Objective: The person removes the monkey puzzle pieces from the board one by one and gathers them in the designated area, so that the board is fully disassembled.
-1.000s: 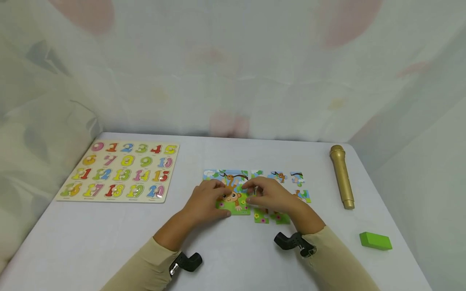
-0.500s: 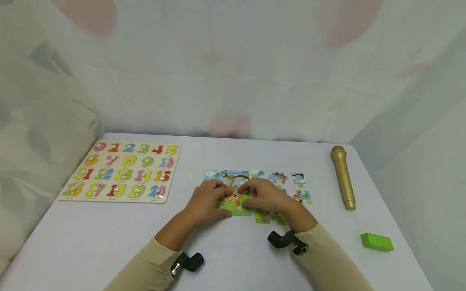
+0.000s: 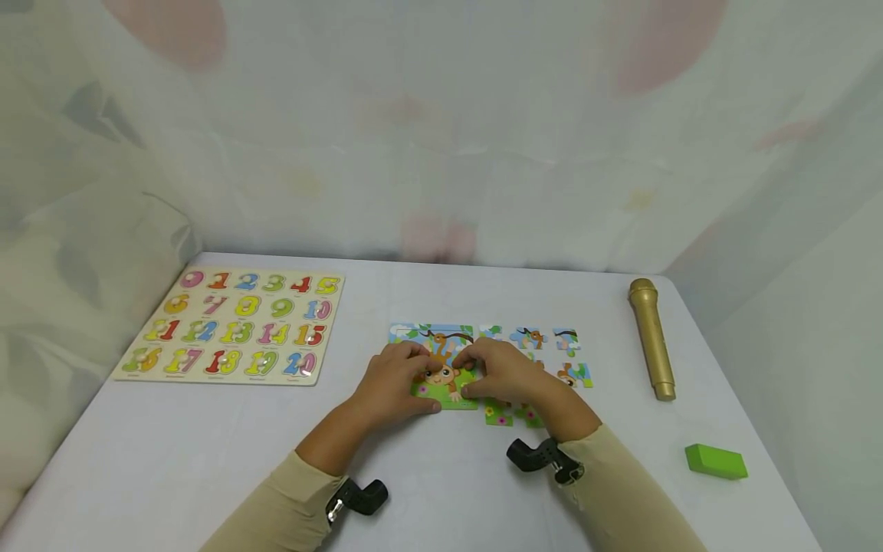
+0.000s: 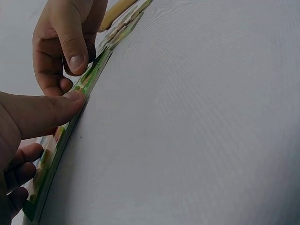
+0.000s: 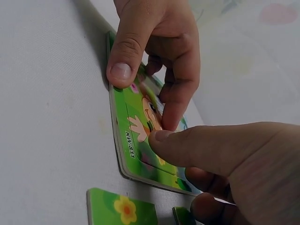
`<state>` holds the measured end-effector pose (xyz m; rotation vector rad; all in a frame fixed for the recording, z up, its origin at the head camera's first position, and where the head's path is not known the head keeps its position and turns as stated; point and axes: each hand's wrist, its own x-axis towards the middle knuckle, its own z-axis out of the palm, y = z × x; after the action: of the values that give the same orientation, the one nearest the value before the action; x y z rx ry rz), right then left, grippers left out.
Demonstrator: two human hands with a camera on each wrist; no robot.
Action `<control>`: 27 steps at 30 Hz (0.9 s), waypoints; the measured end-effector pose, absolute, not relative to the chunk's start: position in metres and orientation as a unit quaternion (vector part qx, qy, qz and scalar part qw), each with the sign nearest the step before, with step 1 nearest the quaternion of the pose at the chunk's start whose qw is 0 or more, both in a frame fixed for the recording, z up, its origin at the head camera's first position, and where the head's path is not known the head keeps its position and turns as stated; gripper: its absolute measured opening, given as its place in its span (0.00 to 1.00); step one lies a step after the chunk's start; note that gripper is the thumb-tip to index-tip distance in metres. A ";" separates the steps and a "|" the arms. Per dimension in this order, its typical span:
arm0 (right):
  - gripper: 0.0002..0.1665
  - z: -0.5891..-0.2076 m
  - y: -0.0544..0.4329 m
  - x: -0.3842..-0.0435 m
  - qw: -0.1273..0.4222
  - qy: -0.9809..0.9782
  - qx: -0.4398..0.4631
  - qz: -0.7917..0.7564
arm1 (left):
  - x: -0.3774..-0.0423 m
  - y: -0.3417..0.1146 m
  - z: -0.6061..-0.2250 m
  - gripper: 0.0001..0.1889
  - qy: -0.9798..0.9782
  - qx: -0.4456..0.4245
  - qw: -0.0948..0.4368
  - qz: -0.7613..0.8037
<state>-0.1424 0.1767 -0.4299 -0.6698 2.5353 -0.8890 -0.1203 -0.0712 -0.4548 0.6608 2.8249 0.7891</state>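
A monkey picture puzzle board lies flat on the white table, green along its near edge. My left hand rests over its left part, thumb at the near edge and fingers bent over the picture. From the right, my right hand reaches over the board; its thumb touches the surface near the monkey's hand. No loose piece shows between the right thumb and fingers, though some fingers are partly hidden. Beside the board are several loose puzzle pieces, some partly under the right hand.
A wooden number board lies at the left. At the right are a gold toy microphone and a green block. A floral cloth hangs behind the white table.
My right hand has moved slightly left, from the board's right edge to over its picture, and its thumb has come down onto the surface. The left hand stays in place on the board.
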 end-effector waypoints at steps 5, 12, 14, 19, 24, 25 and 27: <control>0.22 -0.430 0.178 -0.141 0.180 0.900 -0.242 -0.314 | -0.120 -0.070 -0.455 0.30 0.937 0.220 0.067 0.262; 0.20 -0.430 0.177 -0.141 0.182 0.892 -0.238 -0.339 | -0.121 -0.070 -0.456 0.31 0.938 0.217 0.067 0.261; 0.19 -0.430 0.177 -0.141 0.187 0.888 -0.233 -0.350 | -0.121 -0.070 -0.455 0.31 0.939 0.217 0.068 0.260; 0.18 -0.431 0.176 -0.139 0.194 0.880 -0.225 -0.370 | -0.122 -0.070 -0.455 0.30 0.939 0.216 0.072 0.259; 0.18 -0.433 0.175 -0.139 0.196 0.873 -0.221 -0.387 | -0.122 -0.070 -0.454 0.30 0.939 0.214 0.072 0.260; 0.18 -0.433 0.175 -0.139 0.197 0.873 -0.219 -0.389 | -0.122 -0.070 -0.454 0.30 0.939 0.213 0.072 0.260; 0.18 -0.432 0.175 -0.138 0.196 0.872 -0.219 -0.391 | -0.122 -0.070 -0.454 0.30 0.939 0.213 0.072 0.260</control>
<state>-0.1380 0.1750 -0.4321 -0.6125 2.4434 -1.0955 -0.1221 -0.0699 -0.4542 0.6403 2.8233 0.7802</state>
